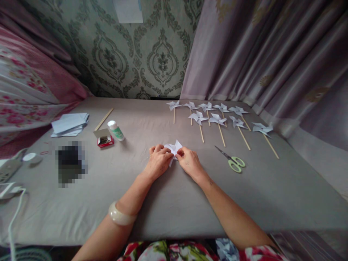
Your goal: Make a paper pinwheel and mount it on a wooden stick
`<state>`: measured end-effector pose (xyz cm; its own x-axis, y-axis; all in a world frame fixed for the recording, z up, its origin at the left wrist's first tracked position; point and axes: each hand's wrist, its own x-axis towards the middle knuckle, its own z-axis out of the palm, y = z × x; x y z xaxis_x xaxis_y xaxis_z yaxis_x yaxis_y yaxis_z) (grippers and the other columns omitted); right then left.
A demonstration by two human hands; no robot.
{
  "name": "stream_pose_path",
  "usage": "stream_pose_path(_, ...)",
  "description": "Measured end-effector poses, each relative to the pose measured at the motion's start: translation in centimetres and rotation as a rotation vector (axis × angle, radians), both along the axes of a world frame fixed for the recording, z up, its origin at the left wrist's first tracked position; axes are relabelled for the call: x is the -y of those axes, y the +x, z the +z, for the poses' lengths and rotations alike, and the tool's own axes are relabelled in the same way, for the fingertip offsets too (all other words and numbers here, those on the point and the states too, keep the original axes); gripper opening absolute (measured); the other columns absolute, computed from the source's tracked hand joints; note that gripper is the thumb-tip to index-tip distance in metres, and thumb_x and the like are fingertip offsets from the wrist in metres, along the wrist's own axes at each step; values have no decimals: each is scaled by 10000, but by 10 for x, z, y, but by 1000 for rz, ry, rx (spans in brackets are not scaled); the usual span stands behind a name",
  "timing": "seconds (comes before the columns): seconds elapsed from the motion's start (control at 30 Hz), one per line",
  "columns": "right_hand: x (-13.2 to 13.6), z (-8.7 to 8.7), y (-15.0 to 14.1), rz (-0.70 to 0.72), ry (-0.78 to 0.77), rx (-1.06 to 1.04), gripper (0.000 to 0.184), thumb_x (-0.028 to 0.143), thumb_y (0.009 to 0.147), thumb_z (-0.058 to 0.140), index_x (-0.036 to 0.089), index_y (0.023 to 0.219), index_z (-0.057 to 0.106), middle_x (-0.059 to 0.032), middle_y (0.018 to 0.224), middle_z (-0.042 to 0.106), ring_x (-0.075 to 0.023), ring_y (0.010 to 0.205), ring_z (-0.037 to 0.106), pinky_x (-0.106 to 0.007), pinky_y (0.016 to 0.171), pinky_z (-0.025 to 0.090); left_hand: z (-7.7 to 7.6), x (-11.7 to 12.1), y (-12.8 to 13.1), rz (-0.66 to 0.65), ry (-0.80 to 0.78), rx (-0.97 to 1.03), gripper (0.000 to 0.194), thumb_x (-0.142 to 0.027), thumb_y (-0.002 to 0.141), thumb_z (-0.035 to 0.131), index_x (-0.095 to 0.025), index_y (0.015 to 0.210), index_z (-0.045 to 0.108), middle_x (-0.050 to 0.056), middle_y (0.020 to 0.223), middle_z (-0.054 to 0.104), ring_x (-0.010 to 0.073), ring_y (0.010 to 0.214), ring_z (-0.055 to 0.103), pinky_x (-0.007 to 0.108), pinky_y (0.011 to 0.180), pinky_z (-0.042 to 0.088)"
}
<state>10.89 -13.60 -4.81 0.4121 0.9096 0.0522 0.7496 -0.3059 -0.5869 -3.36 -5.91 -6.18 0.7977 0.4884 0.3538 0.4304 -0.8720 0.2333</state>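
Observation:
A white paper pinwheel (176, 146) with folded blades lies between my hands at the middle of the table. My left hand (160, 160) grips its left side, fingers bent over the paper near the centre. From the right, my right hand (189, 162) pinches the pinwheel close to its centre with thumb and forefinger. Whether a pin is at the centre is hidden by the fingers. No stick shows under this pinwheel.
Several finished pinwheels on sticks (217, 119) lie at the back right. Green-handled scissors (235, 164) rest right of my hands. Leftward are a glue stick (116, 131), a small red box (105, 140), wooden sticks (104, 119), paper sheets (70, 124) and a power strip (9, 170).

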Motion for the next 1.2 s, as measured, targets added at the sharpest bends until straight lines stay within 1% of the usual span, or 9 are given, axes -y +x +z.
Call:
stream_pose_path(0.23,-2,0,0,32,-11,25,101,198,830,608,183,879,695,-76,894,738,-191,842,676,-260,762,460,-1,0,1,-3,5,-1,176,-247,885,562,-279,930,730,35,975,705,250,1004,481,435,877,292)
stream_pose_path(0.43,-4,-1,0,44,-13,17,123,182,835,587,181,885,700,-77,903,741,-181,846,676,-251,769,454,3,2,0,-1,-11,-12,210,-253,893,538,-283,945,739,56,980,694,249,992,472,435,876,298)
stream_pose_path(0.7,-5,-1,0,38,-34,27,129,188,834,582,180,888,699,-84,911,739,-193,855,676,-264,776,457,4,4,0,-5,-1,-23,228,-241,901,511,-280,949,730,59,969,688,244,975,471,441,880,292)
stream_pose_path(1.0,-4,1,-2,40,-41,61,153,177,849,548,164,904,691,-98,904,729,-195,869,667,-262,780,444,14,7,1,-10,8,-82,235,-213,899,499,-261,951,723,61,989,688,260,1002,476,454,891,292)
stream_pose_path(1.1,-1,3,-1,40,-35,86,171,186,868,526,152,917,686,-106,927,717,-194,884,652,-266,799,434,15,8,0,-16,23,-107,233,-183,887,502,-253,946,716,63,986,686,261,1006,474,459,892,289)
stream_pose_path(1.2,5,8,1,54,-41,137,213,188,891,486,169,965,685,-101,975,694,-188,915,633,-261,813,426,14,8,1,-15,41,-122,230,-174,882,503,-247,945,712,62,988,685,264,1009,471,460,893,287)
